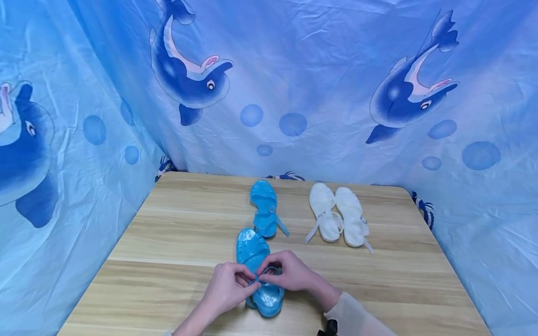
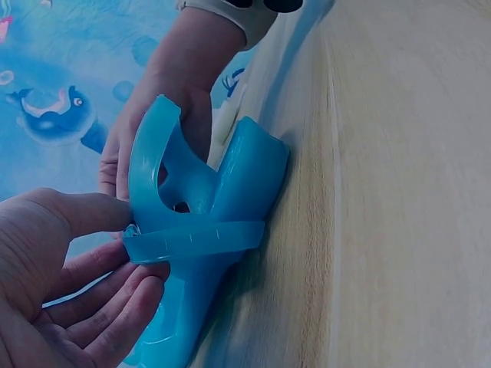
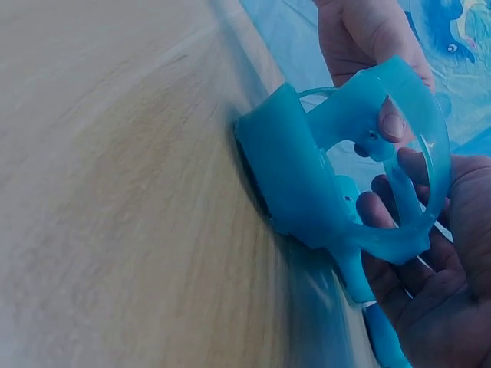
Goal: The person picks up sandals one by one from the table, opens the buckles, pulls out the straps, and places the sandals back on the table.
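Observation:
A glossy blue jelly sandal [image 1: 250,249] lies near the table's front, its toe pointing away from me. Over its ankle part, the fingertips of my left hand [image 1: 227,285] and right hand [image 1: 292,273] meet. The left thumb and fingers pinch the end of the blue strap [image 2: 196,241], beside a small shiny buckle [image 2: 132,230]. My right hand pinches the strap from the other side; in the right wrist view its fingers reach inside the strap loop [image 3: 433,138]. The fingertips partly hide the exact point where strap and buckle meet.
The matching blue sandal [image 1: 265,205] lies just beyond, its strap end sticking out. Farther right, a pair of white sandals [image 1: 322,207] lies side by side with loose strap ends. The wooden table [image 1: 176,252] is bordered by a blue dolphin-printed cloth [image 1: 328,84].

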Action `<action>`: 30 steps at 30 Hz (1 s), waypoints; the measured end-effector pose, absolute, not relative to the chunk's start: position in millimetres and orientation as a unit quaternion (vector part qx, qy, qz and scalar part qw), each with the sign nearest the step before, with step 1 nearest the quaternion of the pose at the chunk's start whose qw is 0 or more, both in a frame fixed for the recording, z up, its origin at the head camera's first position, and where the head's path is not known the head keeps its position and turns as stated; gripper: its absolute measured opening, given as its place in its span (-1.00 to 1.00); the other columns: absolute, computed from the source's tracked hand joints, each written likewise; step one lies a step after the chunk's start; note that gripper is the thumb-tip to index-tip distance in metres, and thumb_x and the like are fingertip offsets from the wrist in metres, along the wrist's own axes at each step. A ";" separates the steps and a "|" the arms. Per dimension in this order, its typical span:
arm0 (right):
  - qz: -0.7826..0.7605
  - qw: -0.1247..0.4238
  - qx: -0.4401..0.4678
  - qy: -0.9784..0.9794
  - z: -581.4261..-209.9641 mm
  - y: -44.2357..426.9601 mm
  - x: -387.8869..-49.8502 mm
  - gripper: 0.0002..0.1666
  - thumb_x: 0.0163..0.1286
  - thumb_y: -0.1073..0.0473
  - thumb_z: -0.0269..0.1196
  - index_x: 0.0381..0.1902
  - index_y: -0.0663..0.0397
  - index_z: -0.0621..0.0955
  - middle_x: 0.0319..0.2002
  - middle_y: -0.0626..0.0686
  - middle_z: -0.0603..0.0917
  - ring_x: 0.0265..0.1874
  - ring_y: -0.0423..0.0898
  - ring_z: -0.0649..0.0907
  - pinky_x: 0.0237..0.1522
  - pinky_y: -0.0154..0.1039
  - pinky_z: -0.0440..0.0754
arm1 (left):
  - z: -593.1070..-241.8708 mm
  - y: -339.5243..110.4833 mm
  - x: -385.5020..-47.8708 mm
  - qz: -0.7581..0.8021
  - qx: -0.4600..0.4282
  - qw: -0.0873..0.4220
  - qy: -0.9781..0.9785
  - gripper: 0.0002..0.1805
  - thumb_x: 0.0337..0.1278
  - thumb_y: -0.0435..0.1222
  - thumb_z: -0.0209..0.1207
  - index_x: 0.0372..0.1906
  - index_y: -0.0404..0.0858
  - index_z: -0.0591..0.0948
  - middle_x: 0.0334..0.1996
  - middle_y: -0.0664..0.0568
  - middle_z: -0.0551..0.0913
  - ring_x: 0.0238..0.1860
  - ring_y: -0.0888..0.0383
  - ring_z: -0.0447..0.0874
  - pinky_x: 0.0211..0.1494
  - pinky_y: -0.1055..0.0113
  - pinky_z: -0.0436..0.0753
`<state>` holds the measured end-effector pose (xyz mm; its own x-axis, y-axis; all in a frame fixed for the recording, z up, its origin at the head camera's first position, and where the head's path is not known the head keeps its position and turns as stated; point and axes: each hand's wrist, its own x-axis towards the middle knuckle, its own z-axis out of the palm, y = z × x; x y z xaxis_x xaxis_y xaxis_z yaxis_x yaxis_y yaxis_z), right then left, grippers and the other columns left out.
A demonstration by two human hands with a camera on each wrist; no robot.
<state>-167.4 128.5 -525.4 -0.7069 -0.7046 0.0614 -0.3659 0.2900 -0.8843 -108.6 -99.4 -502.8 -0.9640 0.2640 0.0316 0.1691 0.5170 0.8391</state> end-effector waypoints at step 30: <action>-0.495 0.193 -0.341 0.775 -525.7 128.4 -168.7 -0.95 0.45 0.15 0.43 -0.17 -0.13 0.80 -0.19 -0.17 0.84 -0.18 -0.35 0.73 0.01 -0.34 0.73 | -499.6 -100.2 -108.9 0.479 0.131 0.052 0.866 -0.82 0.04 -0.21 0.59 -0.35 -0.17 0.81 -0.48 0.13 0.81 -0.50 0.43 0.71 -0.40 0.50 0.71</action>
<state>-168.7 128.4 -525.7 -0.6929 -0.7199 0.0394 -0.3382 0.2764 -0.8996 -108.9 -100.2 -499.6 -0.9605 0.2761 0.0354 0.1766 0.5061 0.8442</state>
